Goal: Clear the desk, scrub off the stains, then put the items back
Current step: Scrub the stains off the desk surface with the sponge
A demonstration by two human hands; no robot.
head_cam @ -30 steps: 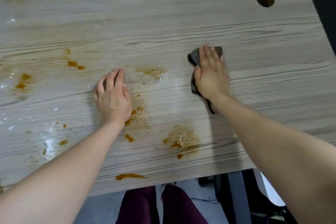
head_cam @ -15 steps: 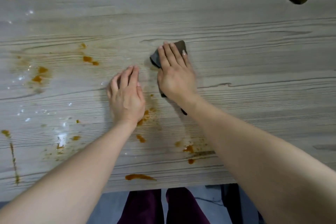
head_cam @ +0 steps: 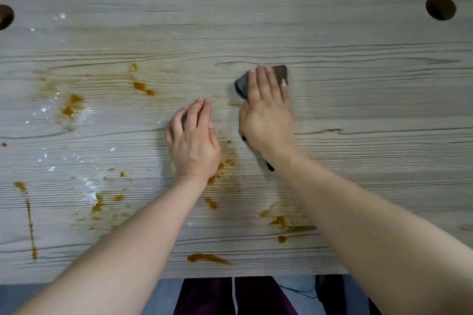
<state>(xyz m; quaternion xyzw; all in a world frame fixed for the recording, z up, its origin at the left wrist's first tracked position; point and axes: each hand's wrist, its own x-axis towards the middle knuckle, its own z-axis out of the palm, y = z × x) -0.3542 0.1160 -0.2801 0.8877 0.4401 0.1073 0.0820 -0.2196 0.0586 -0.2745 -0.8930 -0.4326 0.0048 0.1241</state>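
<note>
Broadly, the counter [head_cam: 332, 115] fills nearly the whole view, a pale grey wood-grain top with a round hole [head_cam: 440, 7] near its far right corner and part of another hole [head_cam: 4, 16] at the far left edge. Orange-brown stains [head_cam: 143, 87] are scattered over its left and near half: a blotch at the far left corner, spots left of centre, a thin streak down the near left side, a smear [head_cam: 206, 258] close to the near edge, and a patch by the right forearm; small white glints of wetness lie among them on the left. Both forearms reach in from the near edge. The right hand [head_cam: 267, 112] lies flat just right of centre, fingers straight and together, its grip loose, pressing down on a dark cloth [head_cam: 280, 73] that shows past the fingertips, beside the thumb and behind the wrist. The left hand [head_cam: 194, 142] rests palm down on the bare counter just beside it, fingers lightly bent, holding nothing, apart from the cloth. More stains sit just beside its wrist. Dark maroon trousers [head_cam: 204, 296] show below the counter's near edge.
</note>
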